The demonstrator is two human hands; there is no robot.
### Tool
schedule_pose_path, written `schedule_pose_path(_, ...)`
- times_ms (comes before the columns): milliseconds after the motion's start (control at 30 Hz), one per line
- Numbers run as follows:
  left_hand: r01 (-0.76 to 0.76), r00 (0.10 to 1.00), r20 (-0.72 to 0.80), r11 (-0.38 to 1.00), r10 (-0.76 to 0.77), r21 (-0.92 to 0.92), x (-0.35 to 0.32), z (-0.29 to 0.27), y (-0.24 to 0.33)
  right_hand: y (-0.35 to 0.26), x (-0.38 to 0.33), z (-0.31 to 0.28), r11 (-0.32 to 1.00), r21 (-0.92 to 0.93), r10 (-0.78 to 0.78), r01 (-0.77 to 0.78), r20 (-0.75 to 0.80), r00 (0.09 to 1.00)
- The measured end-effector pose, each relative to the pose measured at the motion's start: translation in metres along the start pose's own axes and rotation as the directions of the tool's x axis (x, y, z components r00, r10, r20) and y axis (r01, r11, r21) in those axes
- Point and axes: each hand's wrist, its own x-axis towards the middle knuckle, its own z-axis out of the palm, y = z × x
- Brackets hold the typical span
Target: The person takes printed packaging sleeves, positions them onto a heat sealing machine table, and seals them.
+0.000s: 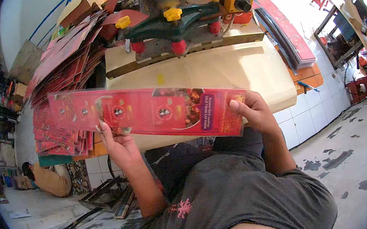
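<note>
My grey shirt fills the lower frame. Above it, my left hand pinches the long red printed sheet at its lower edge; my right hand clamps its right end, thumb on top. I judge level, even tension keeps it flat over the paper-covered surface below the green press.

long red printed label strip, red stack left
</note>
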Motion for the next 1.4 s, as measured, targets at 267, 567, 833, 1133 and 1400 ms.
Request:
schedule_pose_path(267, 0.159, 0.986, 0.034, 0.980, -0.164, 0.118, -0.012, -0.002, -0.010, -0.017, 0.006, 0.003, 0.926, 0.362, -0.029, 0.110, -0.221, 0.975)
schedule_pose_path(567, 0.182, 0.976, 0.097, 0.974, -0.195, 0.131, -0.020, 0.004, -0.011, -0.019, 0.003, -0.004, 0.959, 0.258, -0.067, 0.118, -0.197, 0.978)
schedule_pose_path(833, 0.228, 0.967, 0.080, 0.960, -0.243, 0.159, -0.028, 0.016, -0.017, 0.000, -0.004, -0.020, 0.970, 0.209, -0.071, 0.121, -0.230, 0.970)
schedule_pose_path(1133, 0.088, 0.992, 0.074, 0.987, -0.099, 0.135, -0.006, 0.004, 0.013, 0.010, -0.022, -0.070, 0.959, 0.209, -0.106, 0.194, -0.370, 0.923)
schedule_pose_path(1400, -0.021, 0.977, 0.205, 0.929, -0.059, 0.370, 0.041, -0.028, 0.092, 0.011, -0.054, -0.131, 0.987, -0.013, -0.147, 0.158, -0.453, 0.879)
